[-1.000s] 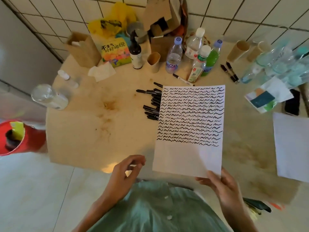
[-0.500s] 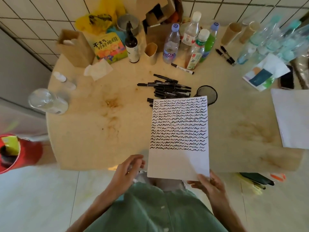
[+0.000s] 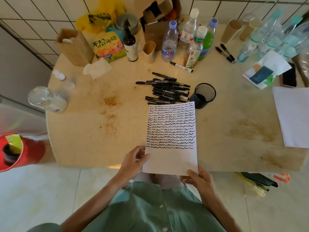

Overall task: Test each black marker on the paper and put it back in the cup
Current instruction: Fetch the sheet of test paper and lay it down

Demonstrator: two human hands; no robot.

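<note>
While pinching the scribbled paper (image 3: 172,139) with left hand (image 3: 132,162) and right hand (image 3: 199,179), laying it flat beside the mesh cup (image 3: 203,96) and black markers (image 3: 167,91).

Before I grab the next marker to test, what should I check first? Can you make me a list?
1. Room left on the paper: ok, the bottom strip is blank.
2. Paper lying flat on the table: not ok, its near end hangs past the edge, held up.
3. A free hand: not ok, left hand and right hand both have a grip on the paper.
4. Markers within reach: ok, piled beyond the paper.
5. Cup ready: ok, upright beside the pile.
6. Caps on: cannot tell.
</note>
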